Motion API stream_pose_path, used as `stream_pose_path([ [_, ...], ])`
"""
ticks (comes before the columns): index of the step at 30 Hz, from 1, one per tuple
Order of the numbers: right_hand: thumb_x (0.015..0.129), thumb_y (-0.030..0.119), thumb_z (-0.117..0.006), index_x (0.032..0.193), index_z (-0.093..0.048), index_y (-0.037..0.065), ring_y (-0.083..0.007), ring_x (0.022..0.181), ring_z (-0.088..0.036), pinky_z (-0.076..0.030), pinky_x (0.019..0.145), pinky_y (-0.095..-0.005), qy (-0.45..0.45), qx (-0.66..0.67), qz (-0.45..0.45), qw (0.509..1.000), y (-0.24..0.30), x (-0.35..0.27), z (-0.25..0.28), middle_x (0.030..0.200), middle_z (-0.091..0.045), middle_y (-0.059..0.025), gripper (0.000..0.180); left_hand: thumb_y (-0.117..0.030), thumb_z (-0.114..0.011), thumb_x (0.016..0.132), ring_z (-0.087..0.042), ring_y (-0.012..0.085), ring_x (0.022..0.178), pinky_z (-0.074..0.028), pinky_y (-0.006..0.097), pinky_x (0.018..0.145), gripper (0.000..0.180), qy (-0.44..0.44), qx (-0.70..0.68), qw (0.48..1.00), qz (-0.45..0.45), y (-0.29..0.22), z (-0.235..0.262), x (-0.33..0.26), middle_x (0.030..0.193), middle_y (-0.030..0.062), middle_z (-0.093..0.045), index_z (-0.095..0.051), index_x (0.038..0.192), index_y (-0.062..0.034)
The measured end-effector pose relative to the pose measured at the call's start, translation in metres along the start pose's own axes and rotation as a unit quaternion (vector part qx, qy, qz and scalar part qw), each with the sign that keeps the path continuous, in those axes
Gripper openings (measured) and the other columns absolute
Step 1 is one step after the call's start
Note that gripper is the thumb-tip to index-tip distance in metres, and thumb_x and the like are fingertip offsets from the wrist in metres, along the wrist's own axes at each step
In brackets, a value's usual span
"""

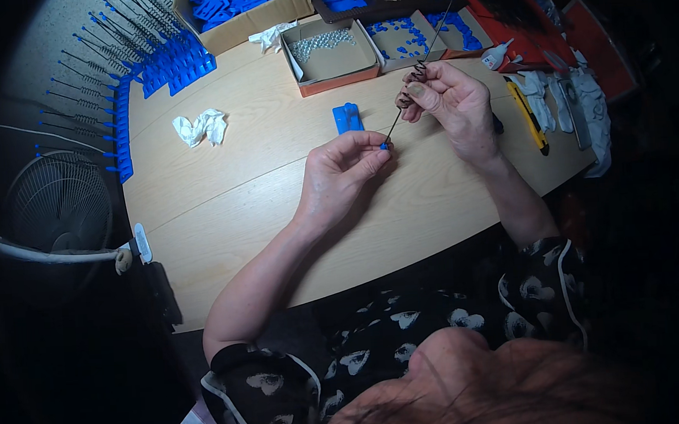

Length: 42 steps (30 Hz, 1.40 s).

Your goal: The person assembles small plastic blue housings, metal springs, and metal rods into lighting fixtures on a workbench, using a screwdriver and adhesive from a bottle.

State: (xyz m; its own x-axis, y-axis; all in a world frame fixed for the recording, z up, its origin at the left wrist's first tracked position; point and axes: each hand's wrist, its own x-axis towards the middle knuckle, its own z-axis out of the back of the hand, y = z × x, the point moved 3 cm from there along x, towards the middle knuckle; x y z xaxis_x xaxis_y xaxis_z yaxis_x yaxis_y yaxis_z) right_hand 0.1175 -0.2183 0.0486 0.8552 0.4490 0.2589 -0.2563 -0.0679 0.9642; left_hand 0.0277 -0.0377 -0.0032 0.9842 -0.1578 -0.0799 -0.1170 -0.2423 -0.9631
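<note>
A thin dark rod (439, 32) slants up and to the right between my hands, with a small blue tip at its far end. My left hand (334, 178) pinches the rod's lower end, where a small blue piece (384, 146) shows at the thumb tip. Higher up, my right hand (461, 110) grips a dark coil spring (420, 71) that sits around the rod; its thumb and fingers partly cover the coils. A blue plastic part (348, 119) lies on the table just beyond my left hand.
Cardboard boxes hold clear beads (323, 44), small blue pieces (403, 38) and larger blue parts (240, 4). Blue racks of finished-looking spring rods (171, 67) line the far left. Crumpled white paper (201, 128), a yellow cutter (527, 115) and a fan (62, 200) are around.
</note>
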Motion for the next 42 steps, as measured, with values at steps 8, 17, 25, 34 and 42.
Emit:
stream_pose_path([
  [8, 0.102, 0.010, -0.062, 0.119, -0.060, -0.007, -0.0105, 0.081, -0.066, -0.053, 0.073, -0.0224, -0.001, -0.029, 0.024, 0.999, 0.005, -0.002, 0.000, 0.097, -0.070, -0.0114, 0.024, -0.011, -0.073, 0.095, -0.067, 0.0083, 0.090, -0.057, 0.024, 0.082, 0.021, -0.013, 0.009, 1.000, 0.007, 0.001, 0.000, -0.002, 0.098, 0.0037, -0.072, -0.071, 0.114, -0.0005],
  [17, 0.102, 0.010, -0.062, 0.118, -0.061, -0.007, -0.0086, 0.077, -0.063, -0.051, 0.072, -0.0211, 0.011, 0.011, -0.045, 0.999, -0.005, 0.003, 0.006, 0.095, -0.069, -0.0101, 0.024, -0.010, -0.071, 0.096, -0.067, 0.0092, 0.090, -0.058, 0.026, 0.083, 0.020, -0.022, 0.033, 0.999, 0.006, 0.002, -0.001, -0.002, 0.098, 0.0047, -0.072, -0.070, 0.113, 0.0004],
  [25, 0.101, 0.009, -0.062, 0.116, -0.061, -0.006, -0.0079, 0.075, -0.063, -0.052, 0.071, -0.0211, 0.027, 0.001, -0.034, 0.999, -0.005, 0.000, -0.002, 0.092, -0.068, -0.0082, 0.021, -0.011, -0.070, 0.097, -0.068, 0.0108, 0.089, -0.058, 0.028, 0.084, 0.020, -0.037, 0.052, 0.998, -0.002, -0.002, -0.002, -0.003, 0.098, 0.0061, -0.073, -0.070, 0.112, 0.0026],
  [34, 0.101, 0.013, -0.063, 0.111, -0.061, -0.005, -0.0059, 0.069, -0.063, -0.053, 0.063, -0.0203, 0.051, -0.009, -0.098, 0.994, -0.013, -0.005, -0.012, 0.084, -0.068, -0.0056, 0.020, -0.014, -0.069, 0.098, -0.069, 0.0114, 0.086, -0.058, 0.028, 0.082, 0.023, -0.035, 0.066, 0.997, -0.005, -0.001, -0.003, -0.004, 0.096, 0.0071, -0.073, -0.070, 0.112, 0.0044],
  [42, 0.102, 0.021, -0.064, 0.112, -0.061, -0.003, -0.0055, 0.059, -0.061, -0.049, 0.054, -0.0189, 0.055, -0.021, -0.139, 0.988, -0.016, -0.006, -0.015, 0.081, -0.066, -0.0047, 0.026, -0.017, -0.070, 0.098, -0.067, 0.0094, 0.082, -0.057, 0.026, 0.076, 0.023, -0.034, 0.052, 0.998, -0.007, 0.001, -0.002, -0.002, 0.090, 0.0059, -0.073, -0.071, 0.108, 0.0039],
])
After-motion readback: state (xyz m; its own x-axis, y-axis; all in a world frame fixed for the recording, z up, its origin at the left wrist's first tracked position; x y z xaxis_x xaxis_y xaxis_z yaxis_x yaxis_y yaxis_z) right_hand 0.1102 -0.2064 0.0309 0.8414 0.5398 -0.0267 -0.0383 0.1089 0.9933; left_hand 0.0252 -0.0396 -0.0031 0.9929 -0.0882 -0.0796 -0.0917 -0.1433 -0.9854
